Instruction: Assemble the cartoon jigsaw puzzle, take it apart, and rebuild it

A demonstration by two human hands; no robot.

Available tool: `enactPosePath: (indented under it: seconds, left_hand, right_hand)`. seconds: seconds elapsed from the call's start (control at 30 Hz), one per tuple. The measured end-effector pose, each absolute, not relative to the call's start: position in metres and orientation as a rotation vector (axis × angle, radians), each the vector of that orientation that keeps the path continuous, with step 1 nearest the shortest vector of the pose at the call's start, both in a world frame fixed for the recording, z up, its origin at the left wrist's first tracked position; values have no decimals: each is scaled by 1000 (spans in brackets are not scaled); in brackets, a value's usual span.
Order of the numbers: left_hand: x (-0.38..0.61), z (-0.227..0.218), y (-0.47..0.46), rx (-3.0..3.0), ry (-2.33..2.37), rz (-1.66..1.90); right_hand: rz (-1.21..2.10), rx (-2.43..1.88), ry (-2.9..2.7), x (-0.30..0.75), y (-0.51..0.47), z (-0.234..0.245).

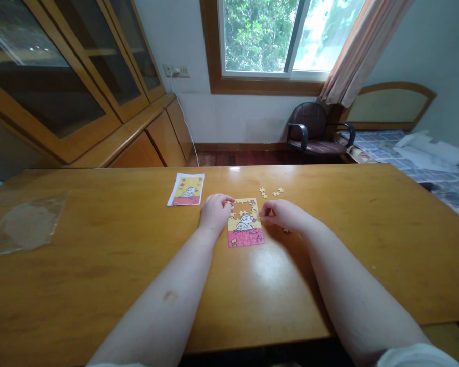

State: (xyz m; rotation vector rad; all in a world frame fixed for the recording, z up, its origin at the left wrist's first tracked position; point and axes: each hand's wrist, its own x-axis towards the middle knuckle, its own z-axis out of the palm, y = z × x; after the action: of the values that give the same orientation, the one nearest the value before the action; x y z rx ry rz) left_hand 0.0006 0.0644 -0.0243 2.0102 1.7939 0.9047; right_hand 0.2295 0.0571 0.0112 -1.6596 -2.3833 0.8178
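here: puzzle (247, 238) long axis pointing away, pink end nearest | left hand (214, 210) fingers unclear | right hand (282, 211) clamped on piece (260, 218)

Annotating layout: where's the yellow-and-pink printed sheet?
In the head view, the sheet lies on the brown wooden table, left of the partly assembled yellow-and-pink jigsaw puzzle, just beyond the left hand.

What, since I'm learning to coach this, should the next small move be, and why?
Probably try a loose puzzle piece in the upper gap of the jigsaw puzzle: wooden tabletop shows through there, the right hand is by the puzzle's right edge, and the left hand is at its left edge, well placed to steady it. Whether the right hand already pinches a piece is unclear.
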Motion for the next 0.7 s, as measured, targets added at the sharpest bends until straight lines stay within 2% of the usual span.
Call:
enactPosePath:
  seconds: [0.17,0.43,0.7]
  left_hand:
    - [-1,-29,67,1945,1898,835]
    - [0,-34,68,1942,2002,692]
    - [-1,-35,69,1944,1999,659]
  right_hand:
    - [778,-1360,-2416,206,48,3]
    - [558,-1305,-2364,185,50,-23]
    - [437,-1217,-2364,203,56,-17]
